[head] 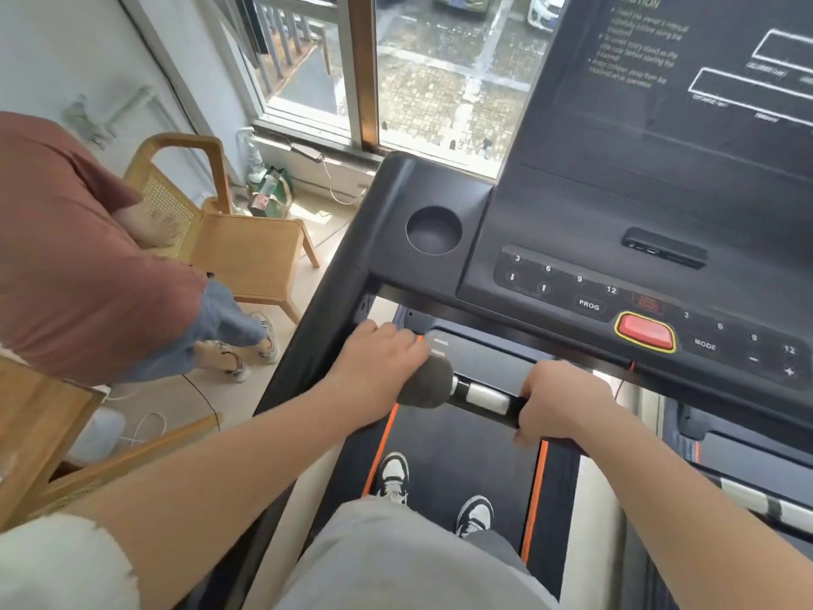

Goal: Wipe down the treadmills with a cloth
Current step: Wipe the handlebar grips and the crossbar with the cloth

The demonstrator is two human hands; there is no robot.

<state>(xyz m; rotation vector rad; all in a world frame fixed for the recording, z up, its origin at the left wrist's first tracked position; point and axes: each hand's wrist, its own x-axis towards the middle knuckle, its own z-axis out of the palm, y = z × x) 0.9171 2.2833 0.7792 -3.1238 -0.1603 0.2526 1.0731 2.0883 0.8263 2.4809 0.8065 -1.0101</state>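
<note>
White fleecy left sleeve (57, 561), loose grey trousers (396, 561), black-and-white lace-up sneakers (393, 475)

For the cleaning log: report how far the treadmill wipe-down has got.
Done: nothing shows as already wiped. In hand: the left hand grips the grey cloth around the handlebar, the right hand holds the bar. Left: likely the console, cup holder and the neighbouring treadmill.

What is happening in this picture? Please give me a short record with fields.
setting: person standing on treadmill belt, facing console
left hand: grips grey cloth wrapped round handlebar
right hand: grips bare handlebar, no cloth
console: red button, round cup holder
nearby: second person beside wooden chair
</note>
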